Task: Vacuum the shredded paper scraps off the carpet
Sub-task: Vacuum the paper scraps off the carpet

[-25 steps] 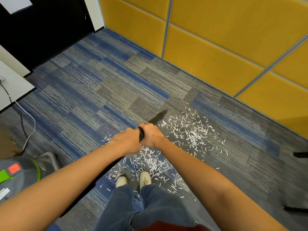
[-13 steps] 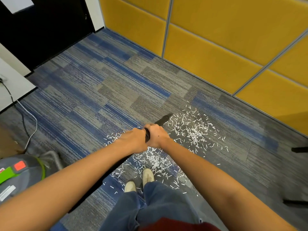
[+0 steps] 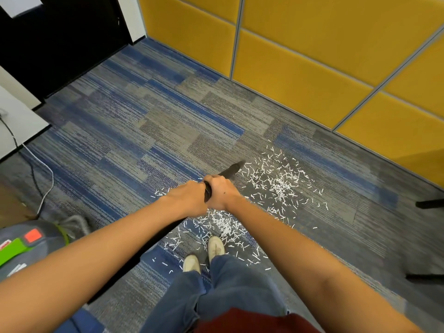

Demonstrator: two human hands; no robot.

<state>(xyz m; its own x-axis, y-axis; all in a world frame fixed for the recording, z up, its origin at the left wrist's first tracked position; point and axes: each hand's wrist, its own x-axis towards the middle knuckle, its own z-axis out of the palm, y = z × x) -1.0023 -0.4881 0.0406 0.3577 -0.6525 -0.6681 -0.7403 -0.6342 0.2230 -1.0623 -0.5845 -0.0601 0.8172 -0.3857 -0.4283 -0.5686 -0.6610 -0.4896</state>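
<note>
Wand (image 3: 231, 169) gripped in left hand (image 3: 189, 198), right hand (image 3: 222, 191) ahead, tip beside scraps (image 3: 278, 186)

The one camera sits on my head. It looks forward and down, past my arms, at the carpet (image 3: 149, 131) in front of me. My left hand (image 3: 187, 200) and right hand (image 3: 222, 192), both round the black tube (image 3: 231, 169), show close, near the middle. My shoes (image 3: 215, 246) are low down. The yellow wall (image 3: 300, 56) is up top.

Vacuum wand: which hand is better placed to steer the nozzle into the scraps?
Right hand: it holds the wand nearer the nozzle, beside the scraps; left hand grips further back.
</note>
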